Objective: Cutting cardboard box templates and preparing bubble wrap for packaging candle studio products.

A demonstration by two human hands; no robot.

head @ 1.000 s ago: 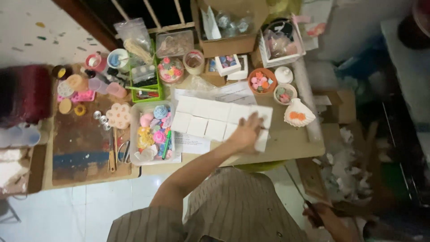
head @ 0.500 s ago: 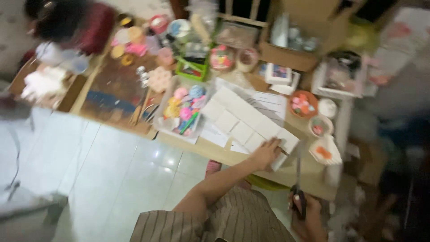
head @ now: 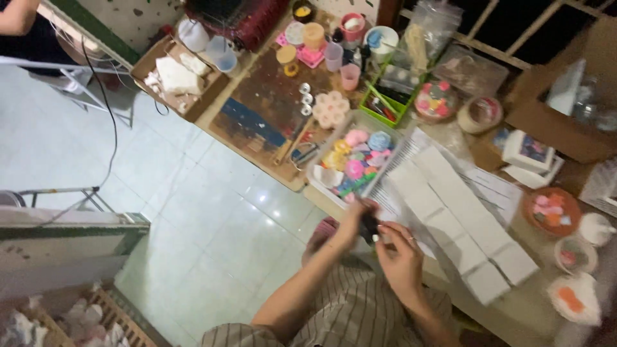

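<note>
Desk (head: 514, 315): crowded, running from upper left to lower right.

White boxes (head: 459, 222): flat, rectangular, laid edge to edge in a long double row along the desk's near side, printed paper sheets (head: 495, 189) beneath.

White tray (head: 350, 164): left of the row, holding round pink, yellow and blue pieces.

Green tray (head: 389, 103): behind it, with pens and tools.

Cardboard box (head: 565, 112): brown, far right corner, open.

Small box (head: 530, 151): white, square, coloured picture on top, just below the cardboard box.

Orange bowl (head: 551, 212): right end, pink pieces inside.

Cups (head: 334, 54): pink and orange, far edge.

Left hand (head: 352, 222): raised over the desk's near edge, fingers pinched on a small black object (head: 369, 226).

Right hand (head: 402, 257): meets it from the right, fingertips on the same object, ring visible. Both forearms bent inward above a striped shirt (head: 347, 315).
</note>
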